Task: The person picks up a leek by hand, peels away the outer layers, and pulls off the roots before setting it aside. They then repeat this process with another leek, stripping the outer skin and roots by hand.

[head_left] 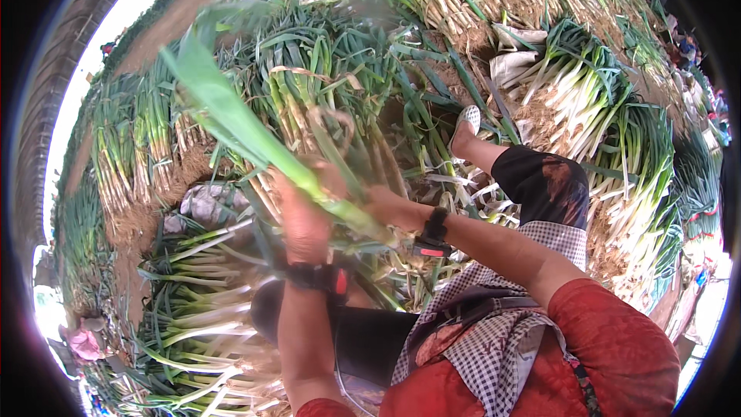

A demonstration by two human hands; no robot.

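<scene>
My left hand [305, 220], smeared by motion, is closed around a thick scallion stalk [247, 127]. Its broad green leaves point to the upper left, and the paler root end slants down to the right between my forearms. Just right of it, my right hand [392, 208] is closed, with a dull green leaf strip [338, 156] running up and left from its fingers. Behind my hands stands a tied bunch of scallions [305, 93] with brownish lower stems. Cleaned white scallions [212, 324] lie spread out at my lower left.
More white-stemmed scallions [587, 108] are heaped at the right, beyond my bent leg [544, 181]. Unpeeled bunches [143, 139] stand in rows at the left and far side. Pale cloth sacks [513, 62] lie among them. Loose leaves litter the ground around my foot [467, 127].
</scene>
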